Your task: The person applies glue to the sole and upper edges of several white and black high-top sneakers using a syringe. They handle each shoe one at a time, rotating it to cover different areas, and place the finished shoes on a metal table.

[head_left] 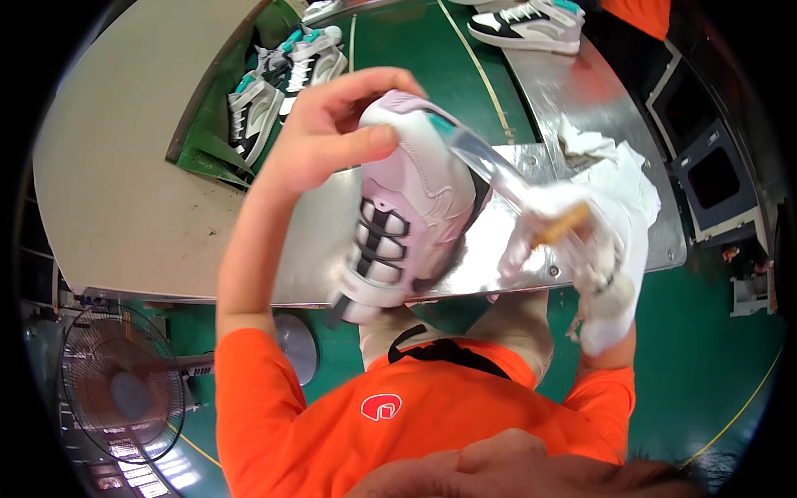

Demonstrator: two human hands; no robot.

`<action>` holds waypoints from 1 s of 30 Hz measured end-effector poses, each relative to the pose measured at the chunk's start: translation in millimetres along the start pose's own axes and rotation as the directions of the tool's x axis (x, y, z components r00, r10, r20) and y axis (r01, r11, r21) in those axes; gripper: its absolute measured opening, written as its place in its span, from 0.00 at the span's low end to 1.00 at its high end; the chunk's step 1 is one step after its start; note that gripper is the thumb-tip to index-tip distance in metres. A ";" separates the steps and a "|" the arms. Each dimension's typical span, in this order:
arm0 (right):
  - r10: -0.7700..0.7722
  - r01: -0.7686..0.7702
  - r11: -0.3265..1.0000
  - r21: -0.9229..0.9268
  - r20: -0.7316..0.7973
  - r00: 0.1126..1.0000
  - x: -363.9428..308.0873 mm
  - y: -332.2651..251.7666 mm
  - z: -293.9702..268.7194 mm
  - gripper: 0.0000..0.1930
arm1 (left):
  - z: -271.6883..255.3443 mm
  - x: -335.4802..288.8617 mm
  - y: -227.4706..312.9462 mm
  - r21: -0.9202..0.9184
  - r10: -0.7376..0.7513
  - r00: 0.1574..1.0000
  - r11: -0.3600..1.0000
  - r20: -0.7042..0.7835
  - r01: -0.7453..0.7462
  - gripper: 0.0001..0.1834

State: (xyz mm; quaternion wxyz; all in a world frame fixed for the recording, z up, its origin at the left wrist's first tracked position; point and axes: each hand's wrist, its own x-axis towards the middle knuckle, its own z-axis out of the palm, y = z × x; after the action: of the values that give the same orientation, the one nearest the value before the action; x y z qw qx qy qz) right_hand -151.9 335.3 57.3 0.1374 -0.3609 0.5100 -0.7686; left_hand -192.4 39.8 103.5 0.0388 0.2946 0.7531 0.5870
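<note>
My left hand (328,137) grips a white and pale-pink sneaker (419,195) at one end, thumb on its upper and fingers curled over the far side. The shoe hangs with its black laces facing me and its strap end low, near the table edge. My right hand (594,249), in a worn white glove, is closed on a slim tool (506,178) with a pale, shiny shaft. Something yellow-brown, perhaps its handle, shows among the gloved fingers. The tool's teal end meets or overlaps the shoe's upper right edge; motion blur hides whether they touch.
A crumpled white cloth (623,178) lies on the metal table (515,261). Beyond runs a green conveyor belt (415,54). Several sneakers (303,66) sit in a green tray at left; another sneaker (531,29) stands far right. A fan (124,386) is low left. An orange-clad person (643,17) is at upper right.
</note>
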 end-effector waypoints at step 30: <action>0.339 -0.313 0.894 0.319 -0.026 0.940 56.0 101.4 -1.0 0.28 | -26.1 -97.2 -128.2 -0.478 -0.357 0.494 0.867 -0.792 -0.140 0.21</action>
State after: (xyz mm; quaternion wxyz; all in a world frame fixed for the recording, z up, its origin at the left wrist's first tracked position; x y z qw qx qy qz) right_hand -207.8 258.7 -9.2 0.2986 -0.2127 0.4411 -0.8192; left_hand -174.0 -47.8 -32.6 -0.2313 -0.1077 0.5154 0.8181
